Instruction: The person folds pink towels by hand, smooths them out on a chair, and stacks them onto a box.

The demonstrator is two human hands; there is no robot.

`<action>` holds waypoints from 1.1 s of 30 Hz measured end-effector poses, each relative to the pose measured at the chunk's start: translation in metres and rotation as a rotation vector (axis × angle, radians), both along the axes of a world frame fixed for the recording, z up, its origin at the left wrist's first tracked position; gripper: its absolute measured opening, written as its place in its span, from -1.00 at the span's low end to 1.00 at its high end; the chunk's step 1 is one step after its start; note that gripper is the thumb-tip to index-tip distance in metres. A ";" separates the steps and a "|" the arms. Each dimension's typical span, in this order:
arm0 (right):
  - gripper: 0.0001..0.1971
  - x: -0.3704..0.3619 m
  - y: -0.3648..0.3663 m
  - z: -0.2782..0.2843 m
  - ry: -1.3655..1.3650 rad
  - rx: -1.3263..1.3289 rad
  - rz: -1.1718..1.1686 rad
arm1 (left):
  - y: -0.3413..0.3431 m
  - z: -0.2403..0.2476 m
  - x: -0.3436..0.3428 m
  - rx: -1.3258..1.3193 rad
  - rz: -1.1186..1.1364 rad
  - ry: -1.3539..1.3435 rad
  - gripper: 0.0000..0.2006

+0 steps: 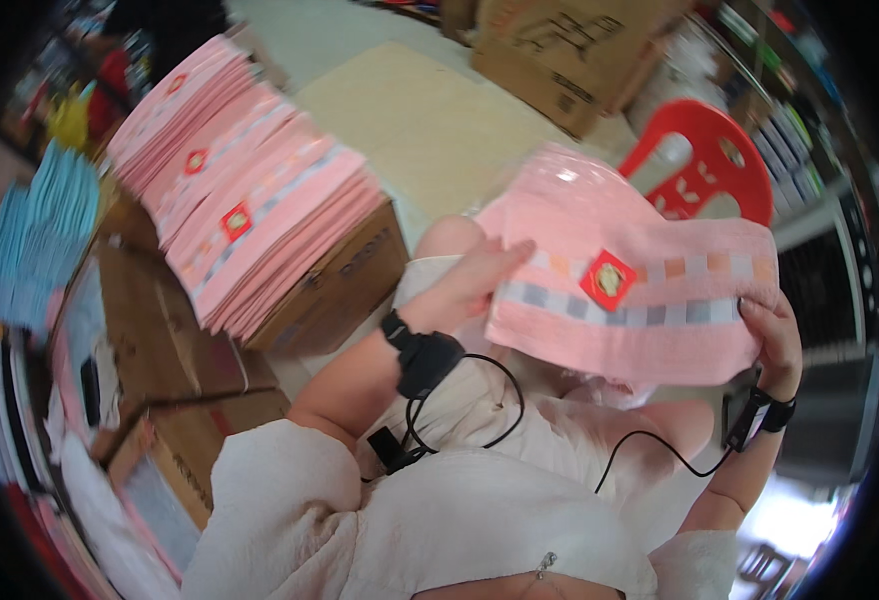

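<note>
Pink folded towel [640,290] level between both hands; long axis left-right

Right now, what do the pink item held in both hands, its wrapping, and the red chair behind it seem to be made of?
The pink towel looks like soft woven terry cloth, matte, with a checked band and a red tag. Its wrapping seems a thin clear plastic bag, judging by the glossy highlights. The red chair looks like moulded plastic, smooth and slightly shiny. The left hand and right hand grip the towel's ends.
</note>
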State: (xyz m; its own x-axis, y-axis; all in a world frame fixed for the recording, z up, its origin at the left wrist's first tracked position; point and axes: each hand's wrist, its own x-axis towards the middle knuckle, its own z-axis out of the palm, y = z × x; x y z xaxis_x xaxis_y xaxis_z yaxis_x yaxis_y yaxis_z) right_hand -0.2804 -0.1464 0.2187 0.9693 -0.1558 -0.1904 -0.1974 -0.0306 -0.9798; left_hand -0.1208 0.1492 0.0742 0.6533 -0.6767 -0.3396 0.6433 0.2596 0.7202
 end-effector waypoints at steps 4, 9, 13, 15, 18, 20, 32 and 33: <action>-0.70 0.103 0.054 -0.023 -0.001 -0.022 0.133 | 0.107 0.008 0.027 0.105 0.512 -0.305 -0.68; -0.73 0.212 0.143 -0.067 0.033 0.003 0.368 | 0.221 0.040 0.030 0.368 0.805 -0.417 -0.65; -0.64 0.277 0.233 -0.069 -0.053 0.155 0.665 | 0.308 0.057 0.031 0.496 0.948 -0.548 -0.68; -0.61 0.297 0.277 -0.061 -0.063 0.185 0.688 | 0.350 0.059 0.029 0.504 1.032 -0.521 -0.71; -0.58 0.335 0.319 -0.078 -0.109 0.245 0.810 | 0.379 0.042 0.033 0.446 1.067 -0.511 -0.71; -0.56 0.358 0.341 -0.113 -0.087 -0.096 0.698 | 0.417 -0.006 0.046 0.693 1.048 -0.317 -0.69; -0.61 0.357 0.338 -0.151 -0.263 -0.242 0.526 | 0.378 -0.012 0.042 0.737 1.164 -0.395 -0.77; -0.61 0.351 0.337 -0.149 -0.155 -0.289 0.528 | 0.382 -0.019 0.039 0.743 1.172 -0.396 -0.77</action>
State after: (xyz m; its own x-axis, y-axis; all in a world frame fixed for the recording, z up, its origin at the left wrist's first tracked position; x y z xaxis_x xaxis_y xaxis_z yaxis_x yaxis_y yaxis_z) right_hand 0.0707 0.1907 0.0699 0.9424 0.3283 -0.0635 0.0604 -0.3539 -0.9333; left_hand -0.0818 0.5316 0.0552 0.8313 0.5546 -0.0368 0.0567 -0.0187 0.9982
